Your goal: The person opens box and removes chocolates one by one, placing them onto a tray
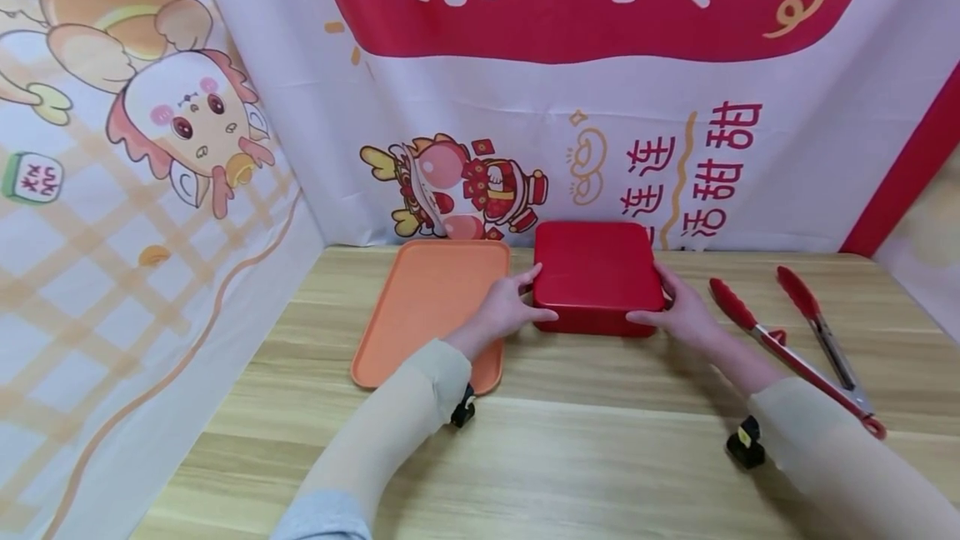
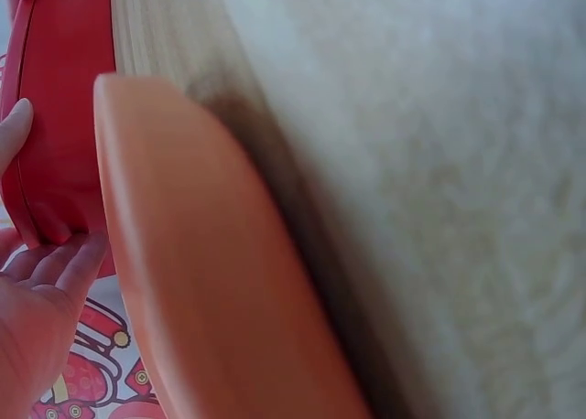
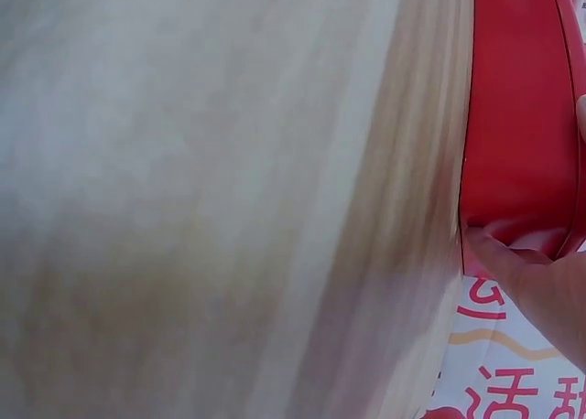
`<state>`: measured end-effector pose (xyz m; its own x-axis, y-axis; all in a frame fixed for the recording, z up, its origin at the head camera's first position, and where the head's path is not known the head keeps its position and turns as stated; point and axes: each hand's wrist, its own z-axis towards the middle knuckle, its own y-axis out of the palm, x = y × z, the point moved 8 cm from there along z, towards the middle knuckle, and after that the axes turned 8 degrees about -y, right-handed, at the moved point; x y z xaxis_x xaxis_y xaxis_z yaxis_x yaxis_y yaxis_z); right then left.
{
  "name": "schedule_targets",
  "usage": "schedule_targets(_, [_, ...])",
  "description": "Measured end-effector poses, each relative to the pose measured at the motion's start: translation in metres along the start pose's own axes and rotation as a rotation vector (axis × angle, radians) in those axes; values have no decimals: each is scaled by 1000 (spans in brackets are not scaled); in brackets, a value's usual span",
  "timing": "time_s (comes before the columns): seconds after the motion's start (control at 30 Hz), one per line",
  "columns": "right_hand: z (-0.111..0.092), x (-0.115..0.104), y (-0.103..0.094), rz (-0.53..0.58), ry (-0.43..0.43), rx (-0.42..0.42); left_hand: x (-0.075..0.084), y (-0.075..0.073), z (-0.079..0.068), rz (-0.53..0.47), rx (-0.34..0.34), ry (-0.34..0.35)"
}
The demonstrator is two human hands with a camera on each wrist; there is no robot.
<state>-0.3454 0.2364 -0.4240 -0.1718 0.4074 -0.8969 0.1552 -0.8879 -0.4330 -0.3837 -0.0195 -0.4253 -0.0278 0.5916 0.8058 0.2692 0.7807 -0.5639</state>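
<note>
A red lidded box stands at the back of the table, against the printed cloth. My left hand grips its left side, thumb along the front face and fingers around the side. From the right, my right hand holds the opposite side in the same way, thumb on the front. In the left wrist view, fingers press the side of the box below the lid. The right wrist view has fingers at the lower corner of the box.
Left of the box lies an orange tray, partly under my left forearm. Red-tipped metal tongs lie spread on the right, beside my right forearm. A printed cloth hangs right behind the wooden table.
</note>
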Motion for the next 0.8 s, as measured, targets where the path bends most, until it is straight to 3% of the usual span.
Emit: schedule_targets(0.8, [1, -2, 0, 100, 30, 26, -1, -2, 1, -25, -25, -8])
